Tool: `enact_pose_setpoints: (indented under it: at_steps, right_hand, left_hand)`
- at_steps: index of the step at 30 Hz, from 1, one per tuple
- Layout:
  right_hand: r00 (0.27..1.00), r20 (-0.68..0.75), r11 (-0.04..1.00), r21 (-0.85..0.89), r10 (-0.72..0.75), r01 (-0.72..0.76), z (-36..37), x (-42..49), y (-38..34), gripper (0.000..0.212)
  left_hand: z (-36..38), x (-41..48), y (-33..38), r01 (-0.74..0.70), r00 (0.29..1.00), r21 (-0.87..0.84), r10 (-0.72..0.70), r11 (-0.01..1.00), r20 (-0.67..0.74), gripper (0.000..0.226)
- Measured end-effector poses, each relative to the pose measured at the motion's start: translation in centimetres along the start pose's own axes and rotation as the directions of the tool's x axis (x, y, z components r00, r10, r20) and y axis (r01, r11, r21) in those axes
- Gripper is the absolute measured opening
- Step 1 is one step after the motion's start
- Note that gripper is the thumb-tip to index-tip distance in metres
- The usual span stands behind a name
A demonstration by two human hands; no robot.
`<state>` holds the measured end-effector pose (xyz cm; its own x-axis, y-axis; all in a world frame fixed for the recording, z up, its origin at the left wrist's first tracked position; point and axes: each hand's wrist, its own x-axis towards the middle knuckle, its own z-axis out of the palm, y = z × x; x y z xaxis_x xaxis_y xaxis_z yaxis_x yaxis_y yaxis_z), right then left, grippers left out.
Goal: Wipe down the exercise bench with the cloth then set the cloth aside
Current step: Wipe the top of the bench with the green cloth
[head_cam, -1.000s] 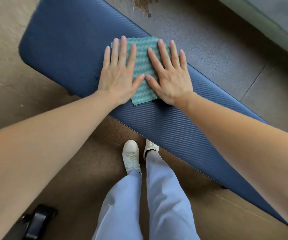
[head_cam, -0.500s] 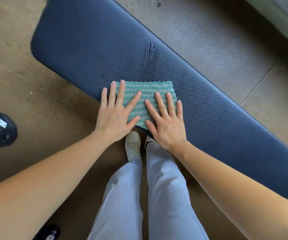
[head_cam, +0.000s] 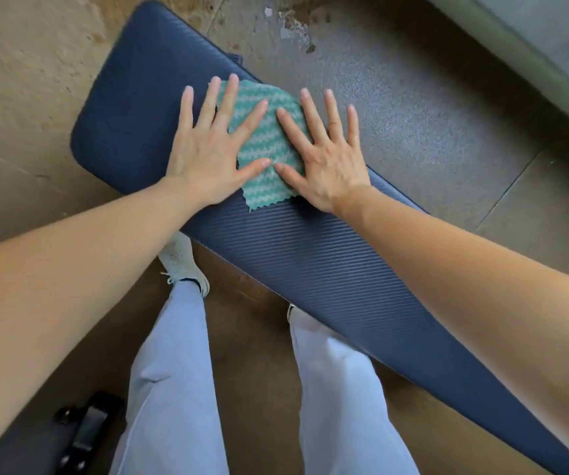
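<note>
- The teal cloth (head_cam: 269, 145) lay flat on the ribbed navy worktop (head_cam: 317, 262), near its rounded far end.
- The left hand (head_cam: 207, 156) pressed palm-down on the cloth's left part, fingers spread wide, gripping nothing.
- The right hand (head_cam: 324, 156) pressed flat on its right part, likewise splayed.
- The thumbs nearly met over the cloth.
- A white shoe (head_cam: 182, 258) stood on the floor beside the worktop.

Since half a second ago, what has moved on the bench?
Both hands, left hand and right hand, pushed the green cloth from the bench's near edge across to its far edge. Unchanged: palms flat and fingers spread on the cloth, nothing gripped or released, cloth flat on the blue bench.
</note>
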<state>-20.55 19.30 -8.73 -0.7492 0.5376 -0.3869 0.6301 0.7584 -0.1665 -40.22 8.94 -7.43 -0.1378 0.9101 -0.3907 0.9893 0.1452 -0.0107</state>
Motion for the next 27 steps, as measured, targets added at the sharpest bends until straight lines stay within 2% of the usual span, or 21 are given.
enact_pose_setpoints:
  at_steps: [4, 9, 15, 21, 27]
  right_hand:
    - [1.0, 0.008, 0.999, 0.031, 0.022, -0.023, 1.0, -2.9, -2.7, 0.079]
    - [0.996, 0.085, 0.997, 0.076, 0.01, -0.016, 3.0, -7.2, -8.9, 0.078]
    - [0.99, 0.14, 0.997, 0.08, -0.02, 0.009, 4.1, -8.2, -14.8, 0.078]
    - [0.99, 0.091, 0.994, -0.001, -0.111, 0.111, 1.7, -1.8, -12.4, 0.075]
    - [1.0, -0.002, 0.999, -0.031, 0.008, -0.008, -2.0, 8.5, -11.3, 0.076]
  left_hand:
    - [1.4, -3.0, 0.6, 0.045, 0.999, -0.086, -0.047, 0.995, -0.019, 0.079]
    - [3.6, -10.2, 0.4, 0.135, 0.988, -0.099, -0.127, 0.986, 0.084, 0.082]
    - [5.2, -15.7, -2.6, 0.156, 0.98, -0.127, -0.137, 0.979, 0.147, 0.082]
    - [4.3, -11.3, -6.9, 0.122, 0.991, -0.131, -0.113, 0.984, 0.073, 0.08]
    - [1.6, -0.7, -11.5, 0.172, 0.981, -0.141, -0.183, 0.975, -0.069, 0.077]
